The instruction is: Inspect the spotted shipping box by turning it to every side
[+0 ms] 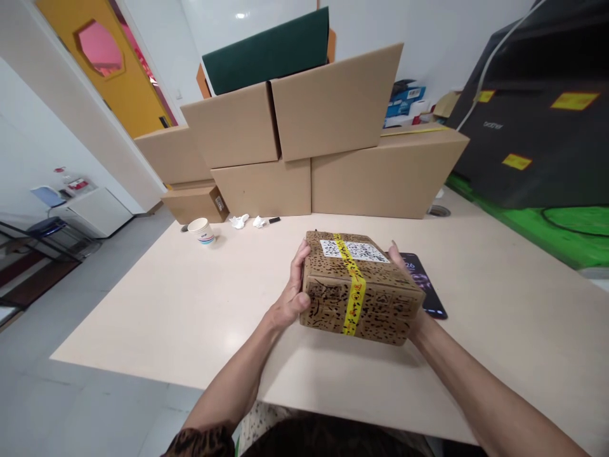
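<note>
Between my two hands is a brown cardboard box (328, 304) covered in black speckles, with yellow tape over its top and front and a white label (366, 252) on top. It looks tilted and held just above the table. My left hand (292, 295) grips its left side, the thumb at the front corner and the fingers along the edge. On the right side, my right hand (397, 257) is mostly hidden behind the box; a fingertip shows above the far edge. A phone (431, 292) with a lit screen lies on the table beside the right hand.
Large cardboard boxes (333, 105) are stacked along the table's (166, 311) back, with a dark green box (271, 54) on top. A paper cup (202, 232), crumpled tissues (239, 221) and a small black object (275, 220) sit before them. At right stands a black-covered bulk (533, 95) on green material.
</note>
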A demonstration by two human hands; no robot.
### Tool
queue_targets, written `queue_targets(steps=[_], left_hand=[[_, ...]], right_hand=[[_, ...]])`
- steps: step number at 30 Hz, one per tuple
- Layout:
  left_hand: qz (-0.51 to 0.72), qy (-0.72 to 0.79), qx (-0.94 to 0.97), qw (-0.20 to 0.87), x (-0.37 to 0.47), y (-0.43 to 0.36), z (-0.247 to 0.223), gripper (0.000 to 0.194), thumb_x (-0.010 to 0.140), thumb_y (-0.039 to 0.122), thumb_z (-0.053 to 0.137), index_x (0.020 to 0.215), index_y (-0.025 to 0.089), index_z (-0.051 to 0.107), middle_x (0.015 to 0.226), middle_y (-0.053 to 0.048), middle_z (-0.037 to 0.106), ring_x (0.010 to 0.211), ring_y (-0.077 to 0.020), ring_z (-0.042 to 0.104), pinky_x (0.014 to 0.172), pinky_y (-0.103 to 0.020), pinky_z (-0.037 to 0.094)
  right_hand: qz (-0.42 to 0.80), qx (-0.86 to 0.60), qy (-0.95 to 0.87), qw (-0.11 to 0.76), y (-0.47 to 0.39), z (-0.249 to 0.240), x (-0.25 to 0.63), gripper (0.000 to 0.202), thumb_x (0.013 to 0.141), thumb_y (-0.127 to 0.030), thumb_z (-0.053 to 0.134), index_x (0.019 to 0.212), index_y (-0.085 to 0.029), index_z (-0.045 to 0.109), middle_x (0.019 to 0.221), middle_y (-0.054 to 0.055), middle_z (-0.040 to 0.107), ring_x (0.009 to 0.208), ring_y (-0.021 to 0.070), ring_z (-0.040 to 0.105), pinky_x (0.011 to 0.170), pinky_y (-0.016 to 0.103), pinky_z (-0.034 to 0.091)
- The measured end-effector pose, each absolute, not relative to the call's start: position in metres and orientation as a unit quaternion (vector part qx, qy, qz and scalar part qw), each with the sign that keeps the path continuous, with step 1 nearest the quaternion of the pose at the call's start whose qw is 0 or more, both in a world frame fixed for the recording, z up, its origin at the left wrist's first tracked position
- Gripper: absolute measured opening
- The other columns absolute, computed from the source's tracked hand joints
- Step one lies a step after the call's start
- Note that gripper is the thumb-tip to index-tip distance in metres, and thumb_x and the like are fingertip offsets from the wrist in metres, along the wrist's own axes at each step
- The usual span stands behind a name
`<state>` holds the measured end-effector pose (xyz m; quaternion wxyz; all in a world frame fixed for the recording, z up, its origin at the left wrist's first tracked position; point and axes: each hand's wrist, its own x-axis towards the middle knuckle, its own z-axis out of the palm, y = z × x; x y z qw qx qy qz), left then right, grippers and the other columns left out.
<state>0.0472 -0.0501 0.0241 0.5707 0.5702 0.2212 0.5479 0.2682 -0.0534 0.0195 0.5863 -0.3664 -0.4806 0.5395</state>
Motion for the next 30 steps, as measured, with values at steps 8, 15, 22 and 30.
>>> queue_targets(steps=[8,15,22,30], left_hand=[[0.521,0.259,0.453,0.675,0.045,-0.045,0.027,0.09,0.07,0.074,0.083,0.147,0.037,0.058,0.172,-0.002,0.038,0.164,-0.0332,0.024,0.132,-0.05,0.028],[0.508,0.286,0.387,0.714,0.039,-0.044,0.037,0.077,0.063,0.05,0.094,0.128,0.02,0.067,0.129,-0.014,0.076,0.134,-0.0438,0.063,0.116,-0.058,0.048],[0.567,0.249,0.506,0.6,0.02,-0.052,0.045,0.109,0.053,0.031,0.096,0.153,0.025,0.051,0.144,-0.014,0.068,0.148,-0.0447,0.049,0.124,-0.057,0.039],[0.585,0.243,0.503,0.588,0.025,-0.048,0.046,0.104,0.068,0.068,0.087,0.156,0.029,0.049,0.154,-0.012,0.059,0.151,-0.0377,0.046,0.127,-0.05,0.036]], right_hand=[[0.475,-0.418,-0.42,0.65,-0.053,0.016,0.27,0.073,0.085,-0.065,0.069,0.148,-0.033,0.05,0.163,0.006,0.05,0.153,0.0351,0.045,0.125,0.058,0.039],[0.365,-0.325,-0.562,0.667,-0.066,0.013,0.265,0.098,0.078,-0.062,0.078,0.159,-0.04,0.029,0.175,0.004,0.026,0.165,0.0342,0.014,0.131,0.058,0.028],[0.518,-0.307,-0.548,0.581,-0.068,0.019,0.272,0.117,0.072,-0.055,0.089,0.165,-0.039,0.021,0.168,0.011,0.043,0.151,0.0405,0.045,0.116,0.068,0.047],[0.258,-0.356,-0.678,0.59,-0.061,0.008,0.277,0.132,0.047,-0.036,0.102,0.159,-0.031,0.033,0.165,0.015,0.039,0.155,0.0457,0.035,0.131,0.064,0.024]])
